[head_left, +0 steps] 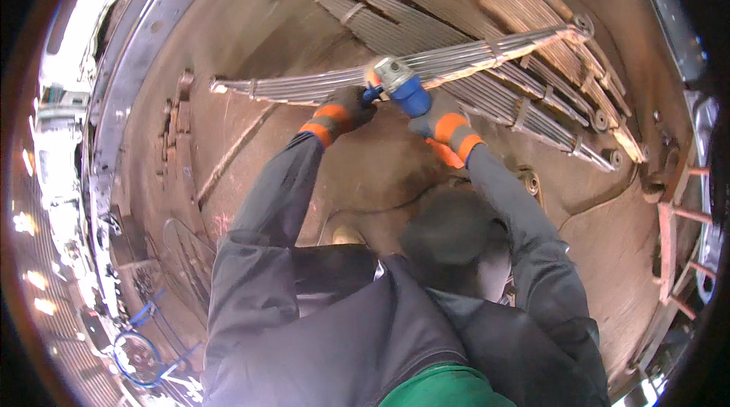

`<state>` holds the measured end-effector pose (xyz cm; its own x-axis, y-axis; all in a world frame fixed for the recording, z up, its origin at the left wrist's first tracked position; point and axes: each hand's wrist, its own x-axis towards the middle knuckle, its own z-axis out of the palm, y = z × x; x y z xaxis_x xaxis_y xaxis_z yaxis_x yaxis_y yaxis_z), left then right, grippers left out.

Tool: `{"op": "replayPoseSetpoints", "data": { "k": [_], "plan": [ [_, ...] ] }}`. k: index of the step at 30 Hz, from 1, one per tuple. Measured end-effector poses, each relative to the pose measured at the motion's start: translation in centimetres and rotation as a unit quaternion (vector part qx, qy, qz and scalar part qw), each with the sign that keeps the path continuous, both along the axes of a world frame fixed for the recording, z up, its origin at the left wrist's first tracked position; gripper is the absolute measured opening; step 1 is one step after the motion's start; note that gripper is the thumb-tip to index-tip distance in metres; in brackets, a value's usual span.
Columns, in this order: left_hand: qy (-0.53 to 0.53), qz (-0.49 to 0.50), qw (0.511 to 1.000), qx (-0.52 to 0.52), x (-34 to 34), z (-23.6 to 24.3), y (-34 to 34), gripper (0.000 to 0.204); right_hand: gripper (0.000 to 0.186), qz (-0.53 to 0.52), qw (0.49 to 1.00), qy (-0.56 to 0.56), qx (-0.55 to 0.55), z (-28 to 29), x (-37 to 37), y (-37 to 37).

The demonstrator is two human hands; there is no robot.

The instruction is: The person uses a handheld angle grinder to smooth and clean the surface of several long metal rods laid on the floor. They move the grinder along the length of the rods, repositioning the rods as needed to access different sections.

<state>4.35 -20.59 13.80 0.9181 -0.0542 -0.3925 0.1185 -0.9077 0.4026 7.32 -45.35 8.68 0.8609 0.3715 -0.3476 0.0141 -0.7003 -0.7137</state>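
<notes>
A blue angle grinder [409, 94] with a grey metal head is held in both my gloved hands. My left hand [348, 110], in a dark glove with an orange-banded cuff, is closed round its blue side handle [371, 94]. Round the blue body is my right hand [441, 120], in a matching glove. The grinder's head is over the middle of a long, curved leaf spring [296, 88], whose stacked steel leaves run from the left up to the right. Whether the disc touches the steel cannot be made out.
Several more leaf spring packs [372, 23] lie beyond and to the right, partly under this one. Rusty metal parts [181, 133] and a rod [236, 150] are on the left. A long steel beam [141, 42] curves along the left edge; a reddish metal frame [668, 247] stands at the right.
</notes>
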Motion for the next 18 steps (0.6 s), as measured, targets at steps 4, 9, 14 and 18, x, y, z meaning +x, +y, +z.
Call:
{"op": "replayPoseSetpoints", "data": {
  "k": [4, 9, 14, 18],
  "plan": [
    [-0.167, -0.061, 0.983, 0.042, -0.3, -2.3, 2.6, 0.023, 0.046, 0.015, 0.995, -0.066, 0.067, -1.3, 0.5, 0.1],
    [-0.457, -0.114, 0.882, 0.030, -0.1, 4.2, -1.9, 0.027, 0.034, -0.063, 0.988, 0.036, 0.134, 5.1, -1.2, -0.6],
    [-0.580, -0.186, 0.793, -0.031, -5.3, 11.5, -8.1, 0.053, 0.023, -0.059, 0.951, 0.072, 0.295, 3.9, 7.9, -11.0],
    [-0.374, -0.022, 0.920, -0.119, -6.5, 9.4, -8.6, 0.092, 0.023, -0.076, 0.914, 0.182, 0.354, 15.5, 6.5, -1.3]
  ]
}}
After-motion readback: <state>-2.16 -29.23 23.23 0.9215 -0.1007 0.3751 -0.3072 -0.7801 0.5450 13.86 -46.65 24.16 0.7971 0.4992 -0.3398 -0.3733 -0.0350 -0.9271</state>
